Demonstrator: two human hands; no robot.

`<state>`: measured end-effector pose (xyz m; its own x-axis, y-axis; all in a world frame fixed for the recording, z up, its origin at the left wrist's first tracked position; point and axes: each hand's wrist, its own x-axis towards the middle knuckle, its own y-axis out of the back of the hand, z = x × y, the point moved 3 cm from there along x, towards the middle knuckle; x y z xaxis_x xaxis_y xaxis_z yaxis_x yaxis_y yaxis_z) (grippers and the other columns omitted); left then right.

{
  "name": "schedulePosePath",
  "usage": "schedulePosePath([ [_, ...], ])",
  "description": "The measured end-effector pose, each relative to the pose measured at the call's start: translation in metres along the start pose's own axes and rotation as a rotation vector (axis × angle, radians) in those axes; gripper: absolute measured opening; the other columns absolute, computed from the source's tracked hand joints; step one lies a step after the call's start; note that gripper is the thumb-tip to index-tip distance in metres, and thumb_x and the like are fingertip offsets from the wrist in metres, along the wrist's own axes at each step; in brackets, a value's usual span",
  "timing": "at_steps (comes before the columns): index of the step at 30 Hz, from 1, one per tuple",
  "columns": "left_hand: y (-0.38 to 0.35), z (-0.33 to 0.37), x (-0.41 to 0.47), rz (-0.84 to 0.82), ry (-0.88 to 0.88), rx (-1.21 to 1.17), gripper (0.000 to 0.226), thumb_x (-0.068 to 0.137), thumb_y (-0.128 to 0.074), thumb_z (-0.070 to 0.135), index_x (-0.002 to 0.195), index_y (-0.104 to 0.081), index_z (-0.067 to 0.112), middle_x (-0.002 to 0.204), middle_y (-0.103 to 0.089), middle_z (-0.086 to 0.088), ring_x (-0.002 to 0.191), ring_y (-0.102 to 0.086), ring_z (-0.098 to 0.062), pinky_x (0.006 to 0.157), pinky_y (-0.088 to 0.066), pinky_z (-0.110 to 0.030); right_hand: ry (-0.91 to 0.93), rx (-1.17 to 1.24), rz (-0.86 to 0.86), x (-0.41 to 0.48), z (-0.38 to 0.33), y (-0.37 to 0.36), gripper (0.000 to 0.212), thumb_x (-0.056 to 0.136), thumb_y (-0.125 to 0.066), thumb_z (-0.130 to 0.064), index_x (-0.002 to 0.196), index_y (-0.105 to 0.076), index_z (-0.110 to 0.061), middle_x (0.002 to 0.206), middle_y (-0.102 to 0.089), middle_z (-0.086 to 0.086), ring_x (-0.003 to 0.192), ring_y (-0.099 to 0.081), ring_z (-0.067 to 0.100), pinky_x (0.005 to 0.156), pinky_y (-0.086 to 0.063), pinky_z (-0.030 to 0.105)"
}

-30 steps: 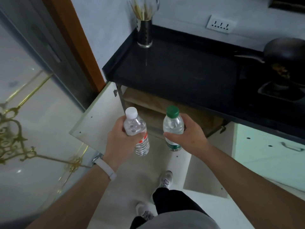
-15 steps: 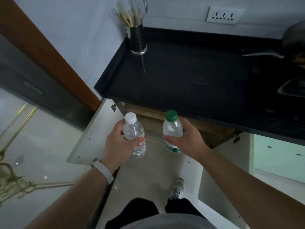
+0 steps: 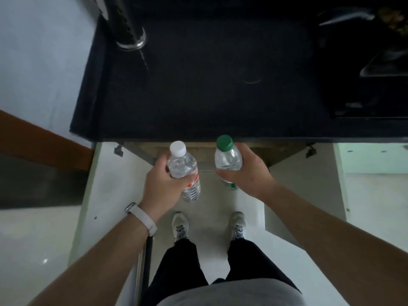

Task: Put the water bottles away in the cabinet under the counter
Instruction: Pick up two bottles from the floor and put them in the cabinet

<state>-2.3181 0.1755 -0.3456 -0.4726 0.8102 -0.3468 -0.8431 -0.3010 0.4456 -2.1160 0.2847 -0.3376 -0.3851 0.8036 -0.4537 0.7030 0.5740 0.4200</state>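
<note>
We had our left hand (image 3: pixel 162 185) wrapped around the clear white-capped plastic water bottle (image 3: pixel 184 172), right hand (image 3: pixel 247 173) gripping the clear green-capped plastic water bottle (image 3: pixel 227 159), both just below the black desk (image 3: pixel 209 85).

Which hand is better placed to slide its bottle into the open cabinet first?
Probably right: the right hand has the green-capped bottle up at the counter edge, centred on the cabinet opening; the left hand and white-capped bottle sit slightly farther back.

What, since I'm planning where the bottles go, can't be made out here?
Head view only:
- Cabinet interior: hidden under the counter overhang; only a wooden strip shows.
- Green-capped bottle label: mostly covered by the right hand.
- White-capped bottle label: partly behind the left hand.
- Utensil holder: top cut off by the upper edge, blurred.
</note>
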Motion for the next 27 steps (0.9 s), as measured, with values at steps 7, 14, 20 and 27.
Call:
schedulePosePath([
  [7,-0.022,-0.042,0.052,-0.187,-0.068,0.103,0.051,0.075,-0.089,0.035,0.113,-0.055,0.041,0.103,-0.068,0.023,0.097,-0.065,0.002,0.086,-0.057,-0.036,-0.104,0.044,0.127,0.030,0.038,-0.022,0.051,0.073,-0.084,-0.032,0.112,-0.051,-0.035,0.097,-0.063,-0.015,0.070,-0.063,-0.003,0.050,-0.045,0.009],
  [14,-0.086,-0.115,0.098,-0.238,-0.037,0.131,0.061,0.072,-0.090,0.037,0.124,-0.057,0.039,0.111,-0.068,0.021,0.102,-0.064,0.002,0.087,-0.054,-0.028,-0.134,0.024,0.142,0.077,0.122,-0.049,0.057,0.065,-0.083,-0.047,0.112,-0.053,-0.032,0.099,-0.065,-0.015,0.090,-0.063,0.008,0.083,-0.056,0.040],
  [20,-0.158,-0.175,0.144,-0.170,-0.038,0.077,0.061,0.073,-0.091,0.029,0.122,-0.056,0.034,0.109,-0.067,0.022,0.101,-0.063,0.004,0.092,-0.054,-0.030,-0.096,0.103,0.175,0.125,0.208,-0.063,0.047,0.067,-0.085,-0.040,0.103,-0.054,-0.033,0.093,-0.066,-0.014,0.083,-0.065,0.003,0.081,-0.057,0.037],
  [27,-0.231,-0.238,0.207,-0.154,-0.116,0.019,0.057,0.070,-0.093,0.030,0.114,-0.058,0.038,0.106,-0.070,0.021,0.097,-0.067,0.001,0.082,-0.055,-0.024,0.018,0.165,0.207,0.191,0.299,-0.073,0.046,0.066,-0.085,-0.036,0.101,-0.055,-0.037,0.096,-0.066,-0.013,0.085,-0.065,0.001,0.081,-0.056,0.030],
])
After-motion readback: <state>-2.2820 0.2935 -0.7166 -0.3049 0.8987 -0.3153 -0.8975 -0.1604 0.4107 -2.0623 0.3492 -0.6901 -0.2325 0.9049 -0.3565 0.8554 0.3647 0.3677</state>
